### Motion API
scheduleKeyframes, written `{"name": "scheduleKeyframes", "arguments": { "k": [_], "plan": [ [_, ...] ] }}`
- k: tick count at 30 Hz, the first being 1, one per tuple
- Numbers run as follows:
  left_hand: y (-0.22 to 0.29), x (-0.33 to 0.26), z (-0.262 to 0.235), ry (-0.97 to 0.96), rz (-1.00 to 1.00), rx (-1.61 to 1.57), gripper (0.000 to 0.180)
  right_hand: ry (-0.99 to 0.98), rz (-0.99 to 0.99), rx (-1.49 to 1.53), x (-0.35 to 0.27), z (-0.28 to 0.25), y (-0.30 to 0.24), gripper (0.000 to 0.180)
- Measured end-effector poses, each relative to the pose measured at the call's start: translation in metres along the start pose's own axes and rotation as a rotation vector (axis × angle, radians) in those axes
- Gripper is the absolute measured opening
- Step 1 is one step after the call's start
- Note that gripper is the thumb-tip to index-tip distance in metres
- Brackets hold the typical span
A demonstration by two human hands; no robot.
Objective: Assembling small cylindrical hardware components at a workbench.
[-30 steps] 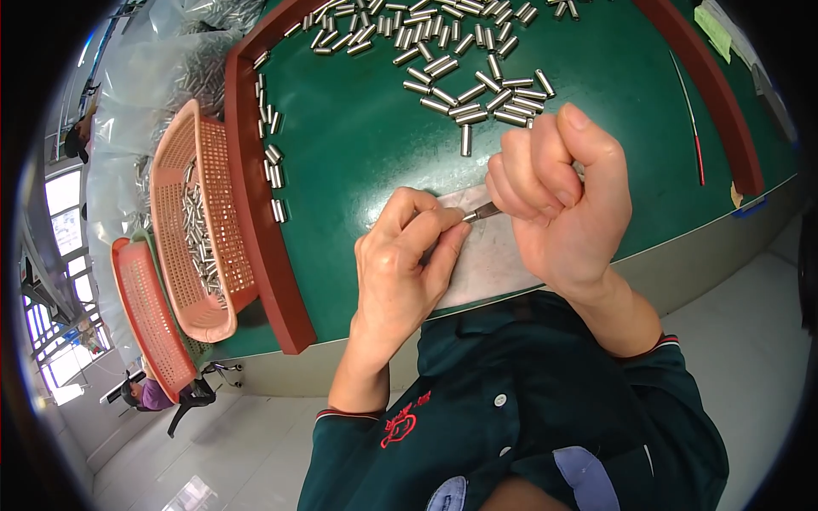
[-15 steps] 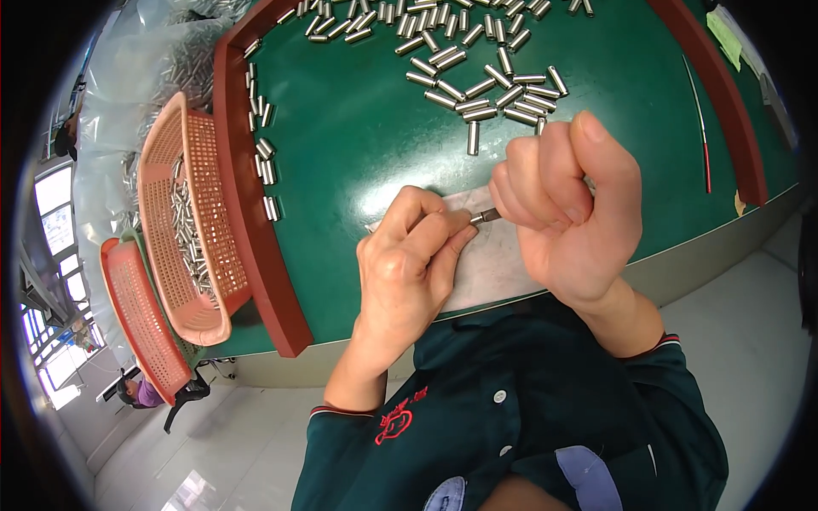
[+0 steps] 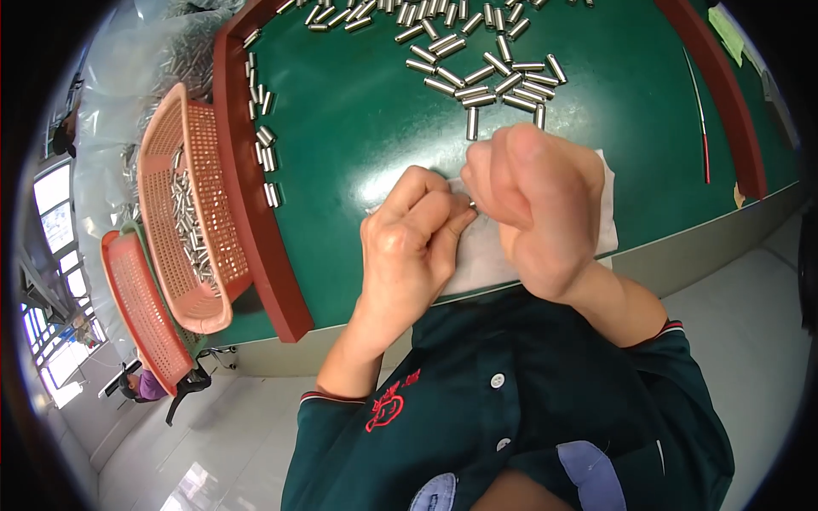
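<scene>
My left hand (image 3: 411, 234) is closed in a pinch over a pale cloth (image 3: 486, 260). Between its fingertips a small bright metal end (image 3: 472, 203) shows, apparently of a metal cylinder mostly hidden by the fingers. My right hand (image 3: 541, 209) is a closed fist right beside it, touching or nearly touching the left fingertips. What the fist holds is hidden by its own fingers. Just beyond my hands, short shiny metal cylinders (image 3: 473, 123) lie scattered on the green tabletop (image 3: 341, 128).
Red-brown rails edge the table at left (image 3: 247, 187) and right (image 3: 724, 102). Several cylinders lie along the left rail. Outside it stand an orange basket (image 3: 223, 196) of small metal parts, a red basket (image 3: 141, 298) and clear bags (image 3: 115, 85). A thin red-handled tool (image 3: 705, 157) lies at right.
My right hand has moved left and closer to my left hand, and its fist has turned. The short dark shaft seen between the hands is now hidden. More of the cloth shows at right.
</scene>
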State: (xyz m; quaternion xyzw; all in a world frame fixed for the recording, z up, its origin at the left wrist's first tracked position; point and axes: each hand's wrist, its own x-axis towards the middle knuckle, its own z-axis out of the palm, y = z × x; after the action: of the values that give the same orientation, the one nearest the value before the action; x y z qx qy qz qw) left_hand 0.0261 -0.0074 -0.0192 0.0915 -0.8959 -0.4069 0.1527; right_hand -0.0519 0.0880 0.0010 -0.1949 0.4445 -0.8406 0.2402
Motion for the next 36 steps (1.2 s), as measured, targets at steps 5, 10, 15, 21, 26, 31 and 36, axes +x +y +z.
{"name": "scheduleKeyframes", "arguments": {
  "k": [5,10,15,21,26,31,36],
  "plan": [
    [-0.002,-0.003,0.003,0.03,0.034,0.054,0.008,0.048,-0.027,0.045,0.007,-0.007,0.006,0.039],
    [0.006,-0.005,0.006,0.078,0.028,0.081,0.008,0.078,-0.166,0.235,0.003,-0.026,-0.016,0.04],
    [0.011,-0.007,0.004,0.073,0.023,0.136,0.009,0.065,-0.203,0.252,-0.012,-0.043,-0.013,0.038],
    [0.022,-0.023,-0.055,0.516,0.001,0.29,0.005,0.105,-0.201,0.19,-0.021,-0.048,-0.012,0.037],
    [-0.005,-0.033,-0.152,0.755,-0.087,0.789,0.013,0.066,-0.195,0.139,-0.017,-0.051,-0.012,0.041],
    [0.007,-0.02,-0.137,0.661,0.021,0.922,0.016,0.096,-0.142,0.232,-0.016,-0.05,-0.014,0.038],
    [0.014,0.019,-0.038,0.079,0.188,0.468,0.032,0.114,-0.123,0.265,-0.015,-0.058,-0.015,0.039]
  ]
}}
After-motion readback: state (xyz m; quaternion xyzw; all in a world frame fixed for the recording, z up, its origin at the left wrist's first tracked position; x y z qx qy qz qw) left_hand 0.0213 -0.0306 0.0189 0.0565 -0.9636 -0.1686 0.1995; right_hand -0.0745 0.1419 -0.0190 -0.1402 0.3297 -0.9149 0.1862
